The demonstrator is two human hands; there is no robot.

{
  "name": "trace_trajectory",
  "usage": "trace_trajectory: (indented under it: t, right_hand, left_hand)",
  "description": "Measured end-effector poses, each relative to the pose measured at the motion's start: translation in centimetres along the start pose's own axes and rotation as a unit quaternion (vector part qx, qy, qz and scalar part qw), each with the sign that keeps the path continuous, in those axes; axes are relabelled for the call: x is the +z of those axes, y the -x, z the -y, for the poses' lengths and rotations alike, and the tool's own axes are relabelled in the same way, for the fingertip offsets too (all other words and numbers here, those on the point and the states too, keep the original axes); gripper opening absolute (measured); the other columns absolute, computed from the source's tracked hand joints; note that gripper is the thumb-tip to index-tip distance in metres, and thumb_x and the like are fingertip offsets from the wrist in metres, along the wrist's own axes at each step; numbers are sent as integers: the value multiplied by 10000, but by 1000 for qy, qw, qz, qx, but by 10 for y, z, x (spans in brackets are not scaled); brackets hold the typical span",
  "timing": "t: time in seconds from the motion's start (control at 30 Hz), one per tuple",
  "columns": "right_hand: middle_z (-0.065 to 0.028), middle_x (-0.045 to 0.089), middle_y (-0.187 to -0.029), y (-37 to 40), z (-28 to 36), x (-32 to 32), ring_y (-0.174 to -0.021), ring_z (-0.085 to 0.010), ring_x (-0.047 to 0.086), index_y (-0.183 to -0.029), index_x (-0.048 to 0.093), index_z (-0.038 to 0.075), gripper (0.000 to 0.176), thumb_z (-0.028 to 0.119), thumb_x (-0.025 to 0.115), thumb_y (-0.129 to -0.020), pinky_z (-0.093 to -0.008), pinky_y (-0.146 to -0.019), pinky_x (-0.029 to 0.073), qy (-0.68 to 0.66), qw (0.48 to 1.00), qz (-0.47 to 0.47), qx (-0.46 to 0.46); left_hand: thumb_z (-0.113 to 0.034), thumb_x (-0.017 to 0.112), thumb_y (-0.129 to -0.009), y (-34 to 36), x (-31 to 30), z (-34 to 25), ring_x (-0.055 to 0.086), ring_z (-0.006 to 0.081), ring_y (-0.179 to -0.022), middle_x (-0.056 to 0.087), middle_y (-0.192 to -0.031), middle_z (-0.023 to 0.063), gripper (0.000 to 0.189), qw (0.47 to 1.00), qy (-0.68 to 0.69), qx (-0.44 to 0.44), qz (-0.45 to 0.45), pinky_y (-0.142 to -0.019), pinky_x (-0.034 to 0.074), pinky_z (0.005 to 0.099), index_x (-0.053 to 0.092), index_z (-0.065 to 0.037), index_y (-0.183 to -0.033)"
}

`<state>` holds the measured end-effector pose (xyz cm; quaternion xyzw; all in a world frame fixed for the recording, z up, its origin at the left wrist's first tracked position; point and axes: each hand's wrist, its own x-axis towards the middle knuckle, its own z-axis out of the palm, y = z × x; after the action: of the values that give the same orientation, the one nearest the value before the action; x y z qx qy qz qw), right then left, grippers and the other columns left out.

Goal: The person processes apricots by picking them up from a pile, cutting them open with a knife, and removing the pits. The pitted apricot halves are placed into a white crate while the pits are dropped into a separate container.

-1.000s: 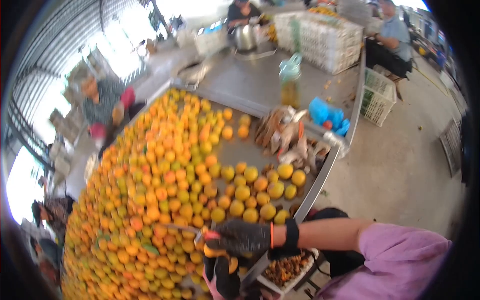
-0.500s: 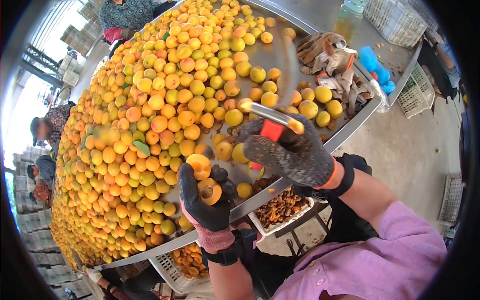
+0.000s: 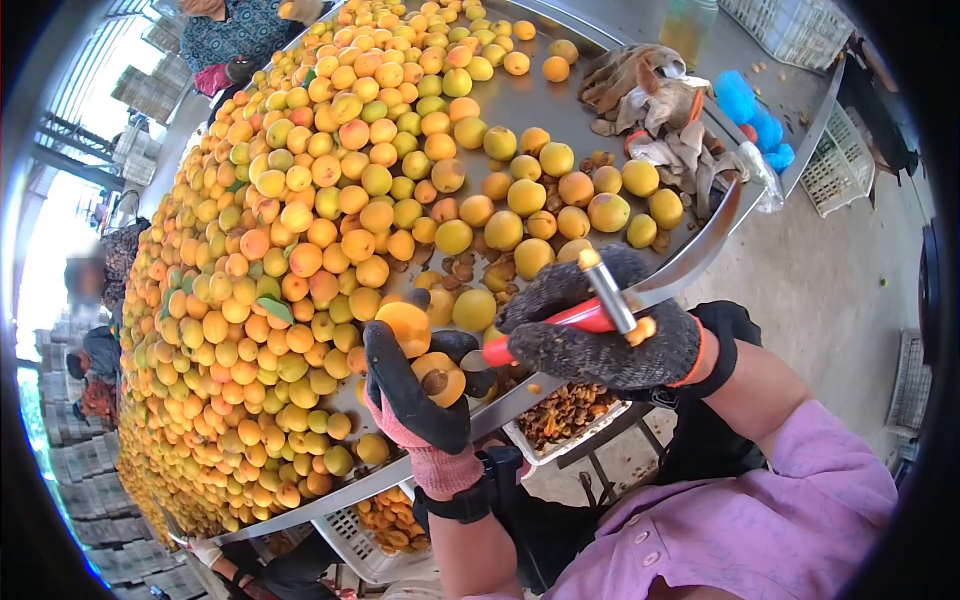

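My left hand [image 3: 420,400], in a black-coated glove with a pink cuff, is closed on an apricot cut in two. The upper apricot half [image 3: 404,328] shows orange flesh; the lower apricot half [image 3: 438,379] has a brown centre. Gripped in my right hand [image 3: 605,335], in a dark grey knit glove, is a knife with a red handle [image 3: 580,317] and a curved blade [image 3: 700,250] pointing up to the right. A short metal tube [image 3: 608,292] with orange pulp at both ends crosses the handle. The handle's end comes close to the lower half.
A large heap of apricots [image 3: 290,260] covers the metal table [image 3: 520,105]. Dirty gloves [image 3: 650,100] and a blue plastic bag [image 3: 750,120] lie at the right. Below the edge are a tray of brown scraps [image 3: 565,415] and a crate of apricot halves [image 3: 375,545]. Other people sit along the table.
My right hand has turned the knife: its blade swung from pointing up to pointing right, and the handle's end has moved toward the apricot halves. My left hand still holds both halves.
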<state>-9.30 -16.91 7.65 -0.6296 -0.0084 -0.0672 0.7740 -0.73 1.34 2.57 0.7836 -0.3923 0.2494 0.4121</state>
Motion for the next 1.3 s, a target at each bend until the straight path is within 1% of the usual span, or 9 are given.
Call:
trace_trajectory:
  t: [0.43,0.57,0.7,0.8,1.03,1.13,1.2,1.27,1.3]
  right_hand:
    - [-78,642,-804,4,-3,-5,-747,-128,605,-883,632,-10,127,99,634,-817,-270,-657,491,-22,1000,1,-9]
    - [-97,612,-936,7,-26,-4,-837,-176,597,-940,602,-6,187,148,618,-834,-301,-718,480,-36,998,40,-27]
    - [-91,560,-899,8,-44,14,-791,-289,567,-956,573,41,252,143,644,-737,-369,-658,451,265,916,-15,-301]
    - [-53,573,-753,8,-39,22,-633,-205,576,-848,575,62,127,156,633,-784,-306,-549,448,-91,989,-28,-116]
    - [24,579,-703,-11,-28,-5,-595,-35,542,-859,550,56,218,234,671,-822,-198,-477,423,-168,977,-38,128]
    - [-6,570,-718,-10,-42,8,-591,-101,565,-862,549,57,215,211,682,-791,-243,-503,441,-151,983,-67,84]
    - [-61,557,-750,-8,-65,19,-615,-219,576,-885,549,64,247,184,685,-717,-307,-544,453,-14,980,0,-200]
    - [-95,562,-812,3,-51,26,-699,-302,583,-942,552,90,329,213,673,-662,-376,-574,447,320,924,-11,-210]
    - [-98,562,-812,1,-51,22,-701,-304,585,-941,553,90,321,218,671,-671,-381,-572,450,265,931,-23,-248]
  left_hand:
    - [20,554,-784,0,14,-3,591,126,-623,622,-1035,206,599,997,51,-35,42,-506,478,241,345,-80,-1336]
    - [8,606,-725,-4,20,-1,621,252,-665,624,-894,154,565,999,2,-12,29,-616,493,350,405,50,-1251]
    - [4,639,-689,0,24,4,619,274,-674,610,-850,139,608,997,-48,-30,49,-621,489,364,408,46,-1250]
    - [4,637,-688,-1,24,4,623,273,-683,606,-856,152,623,996,-81,14,41,-611,488,364,400,40,-1264]
    - [-87,582,-846,3,19,-10,617,165,-696,614,-1066,179,441,990,111,-59,66,-631,496,263,436,-67,-1262]
    - [-125,556,-874,1,23,-5,602,155,-660,634,-948,138,320,995,31,-63,70,-594,487,263,496,-36,-1176]
    - [-169,559,-883,4,30,4,596,153,-644,639,-876,114,281,996,-27,-57,59,-573,481,264,531,-19,-1118]
    - [-308,586,-849,4,34,5,624,179,-712,623,-816,76,425,763,407,-498,-54,-606,501,271,519,22,-1109]
    - [-392,493,-893,8,33,-3,627,187,-743,627,-834,90,456,833,403,-379,-27,-623,507,279,530,18,-1088]
